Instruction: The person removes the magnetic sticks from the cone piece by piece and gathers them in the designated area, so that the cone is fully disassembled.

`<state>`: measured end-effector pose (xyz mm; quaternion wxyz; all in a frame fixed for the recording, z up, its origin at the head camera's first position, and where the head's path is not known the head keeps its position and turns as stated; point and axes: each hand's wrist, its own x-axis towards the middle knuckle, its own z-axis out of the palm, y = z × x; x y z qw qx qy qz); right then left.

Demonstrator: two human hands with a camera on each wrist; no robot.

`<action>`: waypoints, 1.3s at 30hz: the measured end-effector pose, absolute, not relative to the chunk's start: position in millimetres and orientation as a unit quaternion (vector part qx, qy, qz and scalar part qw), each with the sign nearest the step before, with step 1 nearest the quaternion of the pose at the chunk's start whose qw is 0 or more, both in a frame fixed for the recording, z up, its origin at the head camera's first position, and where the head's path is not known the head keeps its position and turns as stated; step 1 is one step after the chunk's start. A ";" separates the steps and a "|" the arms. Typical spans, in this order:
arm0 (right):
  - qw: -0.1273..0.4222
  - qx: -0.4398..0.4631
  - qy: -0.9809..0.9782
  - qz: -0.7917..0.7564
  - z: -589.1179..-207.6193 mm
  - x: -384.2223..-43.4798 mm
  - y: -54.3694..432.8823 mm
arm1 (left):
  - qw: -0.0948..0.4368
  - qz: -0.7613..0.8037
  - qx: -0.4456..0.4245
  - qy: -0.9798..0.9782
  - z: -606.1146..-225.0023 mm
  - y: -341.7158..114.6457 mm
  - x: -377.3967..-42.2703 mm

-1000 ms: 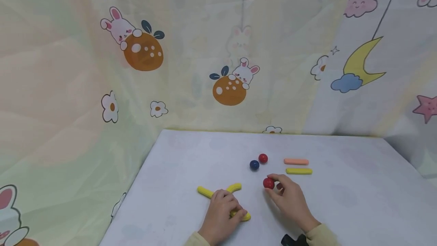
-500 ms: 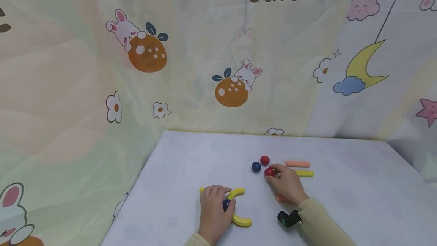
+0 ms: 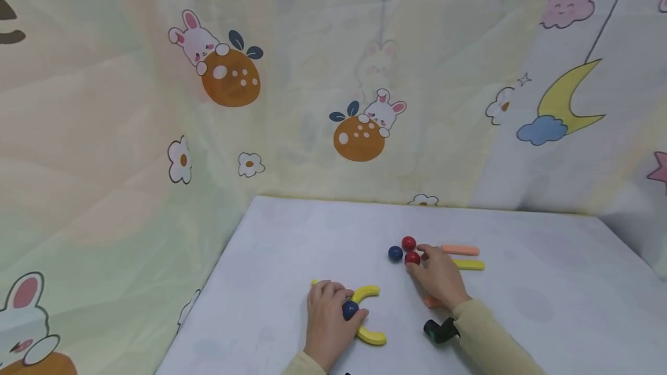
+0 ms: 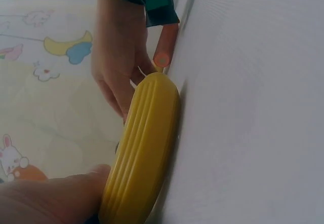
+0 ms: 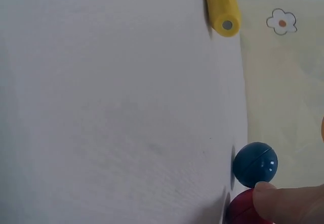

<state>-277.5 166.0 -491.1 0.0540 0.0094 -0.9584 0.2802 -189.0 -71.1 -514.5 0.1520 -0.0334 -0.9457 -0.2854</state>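
Observation:
In the head view my left hand [image 3: 333, 320] holds a blue ball [image 3: 351, 310] between thumb and fingers, among yellow rods. A curved yellow rod [image 3: 366, 291] extends beyond the ball, and another curved yellow rod [image 3: 372, 337] lies nearer. A yellow rod end [image 3: 314, 282] shows past the fingers; the rest is hidden. My right hand [image 3: 440, 275] has thumb and index finger at a red ball [image 3: 412, 258]. This ball sits close against another red ball [image 3: 409, 243] and a second blue ball [image 3: 395, 254]. In the right wrist view a fingertip touches the red ball [image 5: 243, 209].
Right of the balls lie a straight orange rod [image 3: 461, 250] and a straight yellow rod [image 3: 471, 265]. Another orange rod [image 3: 432, 301] is partly covered by my right hand. The white table [image 3: 292, 230] ends at a printed cloth backdrop [image 3: 292, 103].
My right hand has moved the red ball away from me, up to the other red and blue balls. The left hand has shifted and turned, so its blue ball now shows.

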 end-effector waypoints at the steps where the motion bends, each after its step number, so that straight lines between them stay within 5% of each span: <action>1: 0.060 0.005 -0.959 0.275 -490.6 -274.6 165.1 | 0.153 -0.285 -0.029 -0.946 -514.6 -71.0 -188.8; 8: 0.095 0.034 -0.964 0.246 -486.6 -243.3 143.0 | 0.135 -0.282 0.013 -0.950 -511.5 -72.7 -190.7; 20: 0.068 0.125 -0.967 0.211 -494.2 -215.0 102.1 | 0.124 -0.340 -0.027 -0.932 -508.8 -72.7 -190.4; 39: 0.058 0.011 -0.966 0.252 -488.9 -178.5 134.2 | 0.118 -0.348 -0.020 -0.930 -510.9 -77.2 -192.3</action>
